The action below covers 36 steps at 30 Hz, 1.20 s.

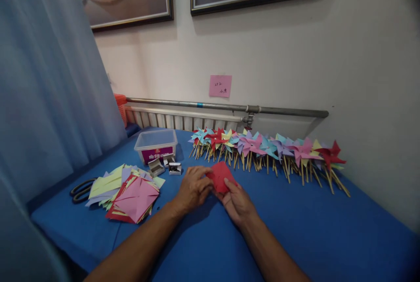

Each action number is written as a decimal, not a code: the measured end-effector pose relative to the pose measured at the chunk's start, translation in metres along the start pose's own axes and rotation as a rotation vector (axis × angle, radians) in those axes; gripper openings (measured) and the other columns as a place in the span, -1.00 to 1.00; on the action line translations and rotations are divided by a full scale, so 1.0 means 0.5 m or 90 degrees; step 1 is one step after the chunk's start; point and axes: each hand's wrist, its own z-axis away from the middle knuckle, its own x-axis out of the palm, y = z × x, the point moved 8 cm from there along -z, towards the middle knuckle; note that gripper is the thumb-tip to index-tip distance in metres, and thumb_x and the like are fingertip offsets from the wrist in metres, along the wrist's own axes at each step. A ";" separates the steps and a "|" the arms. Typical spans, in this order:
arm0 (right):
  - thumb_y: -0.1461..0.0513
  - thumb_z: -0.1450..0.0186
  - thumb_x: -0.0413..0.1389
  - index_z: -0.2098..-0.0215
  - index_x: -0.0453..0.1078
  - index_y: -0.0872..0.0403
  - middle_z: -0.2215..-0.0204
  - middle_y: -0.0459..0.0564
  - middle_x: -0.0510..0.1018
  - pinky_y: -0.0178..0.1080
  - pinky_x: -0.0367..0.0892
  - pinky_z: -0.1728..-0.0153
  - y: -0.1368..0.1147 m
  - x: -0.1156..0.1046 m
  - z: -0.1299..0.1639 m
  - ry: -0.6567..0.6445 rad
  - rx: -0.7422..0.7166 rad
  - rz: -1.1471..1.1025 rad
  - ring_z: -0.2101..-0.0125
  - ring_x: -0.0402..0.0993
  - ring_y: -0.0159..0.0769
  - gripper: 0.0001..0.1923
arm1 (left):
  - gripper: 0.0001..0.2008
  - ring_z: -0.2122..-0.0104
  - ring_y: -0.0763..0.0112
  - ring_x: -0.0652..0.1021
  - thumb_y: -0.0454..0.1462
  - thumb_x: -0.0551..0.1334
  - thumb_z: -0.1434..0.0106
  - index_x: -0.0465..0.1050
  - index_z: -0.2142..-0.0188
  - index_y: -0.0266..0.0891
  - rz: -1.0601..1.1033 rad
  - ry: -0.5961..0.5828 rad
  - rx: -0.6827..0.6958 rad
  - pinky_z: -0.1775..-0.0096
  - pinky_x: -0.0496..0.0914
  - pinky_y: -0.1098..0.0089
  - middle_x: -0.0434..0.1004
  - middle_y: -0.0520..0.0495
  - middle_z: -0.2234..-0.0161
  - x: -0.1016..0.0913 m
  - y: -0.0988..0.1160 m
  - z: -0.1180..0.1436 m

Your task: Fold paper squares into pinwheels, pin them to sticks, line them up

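A red square of paper [223, 173] is held up just above the blue cover, tilted toward me. My right hand [236, 201] grips its lower right side, thumb on top and fingers beneath. Closed at the left edge of the same sheet is my left hand [196, 185], its fingertips pinched against the paper. To the left lies a pile of cut paper squares [138, 196], with a pink one uppermost. Small open boxes [175, 168] stand near a clear plastic tub [155, 139]. Finished paper pinwheels [251, 143] on sticks lie in a long row behind my hands.
Black-handled scissors [82, 190] lie partly under the paper pile. A blue curtain [55, 76] hangs at the left. Along the wall run a metal pipe [288, 111] and a radiator [183, 120]. An orange basket [121, 107] stands at the back left.
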 end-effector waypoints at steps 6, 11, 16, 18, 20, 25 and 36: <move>0.15 -0.08 0.44 0.22 0.58 0.03 0.26 -0.03 0.73 -0.07 0.55 0.13 -0.007 0.016 0.007 -0.024 -0.031 0.054 0.26 0.65 -0.19 -0.69 | -0.85 0.00 0.21 0.52 -0.28 0.18 -0.39 0.54 0.25 -0.17 0.048 0.011 -0.037 -0.01 0.31 0.14 0.60 -0.15 0.00 -0.006 -0.008 -0.003; 0.14 -0.08 0.42 0.21 0.57 0.04 0.26 0.03 0.73 -0.09 0.52 0.19 -0.008 0.019 0.010 -0.028 -0.034 0.099 0.26 0.65 -0.14 -0.68 | -0.85 -0.02 0.21 0.51 -0.30 0.17 -0.39 0.51 0.30 -0.17 0.085 0.026 -0.073 -0.03 0.30 0.13 0.58 -0.14 -0.02 -0.009 -0.017 -0.001; 0.19 -0.07 0.38 0.22 0.57 0.06 0.34 0.03 0.72 -0.18 0.46 0.29 -0.009 0.020 0.013 -0.013 -0.032 0.121 0.36 0.63 -0.19 -0.70 | -0.84 -0.02 0.21 0.51 -0.33 0.18 -0.36 0.49 0.35 -0.17 0.119 0.031 -0.117 -0.05 0.31 0.12 0.58 -0.12 -0.01 -0.010 -0.021 0.000; 0.20 -0.05 0.38 0.23 0.57 0.06 0.34 0.02 0.72 -0.20 0.45 0.31 -0.010 0.021 0.013 -0.006 -0.033 0.129 0.37 0.62 -0.21 -0.70 | -0.84 -0.02 0.19 0.50 -0.34 0.18 -0.35 0.49 0.36 -0.17 0.114 0.035 -0.132 -0.05 0.32 0.11 0.57 -0.14 -0.01 -0.009 -0.023 0.000; 0.20 -0.04 0.38 0.23 0.57 0.06 0.35 0.01 0.71 -0.21 0.44 0.29 -0.010 0.026 0.014 -0.009 -0.034 0.137 0.37 0.61 -0.21 -0.69 | -0.85 -0.02 0.18 0.51 -0.35 0.19 -0.33 0.48 0.38 -0.18 0.106 0.041 -0.154 -0.05 0.33 0.10 0.57 -0.15 -0.01 -0.006 -0.028 0.000; 0.17 -0.03 0.40 0.22 0.57 0.05 0.35 -0.01 0.71 -0.17 0.45 0.21 -0.010 0.041 0.021 -0.026 -0.042 0.142 0.35 0.61 -0.21 -0.66 | -0.86 -0.04 0.15 0.50 -0.38 0.23 -0.29 0.48 0.40 -0.19 0.085 0.061 -0.211 -0.06 0.32 0.05 0.57 -0.14 -0.02 -0.003 -0.041 0.001; 0.17 0.02 0.46 0.23 0.60 0.06 0.35 -0.04 0.70 -0.26 0.45 0.32 -0.002 0.035 0.022 0.012 -0.050 0.143 0.37 0.59 -0.27 -0.62 | -0.85 0.00 0.17 0.51 -0.44 0.32 -0.20 0.46 0.44 -0.20 0.087 0.087 -0.252 -0.06 0.34 0.04 0.59 -0.11 0.03 0.002 -0.044 -0.002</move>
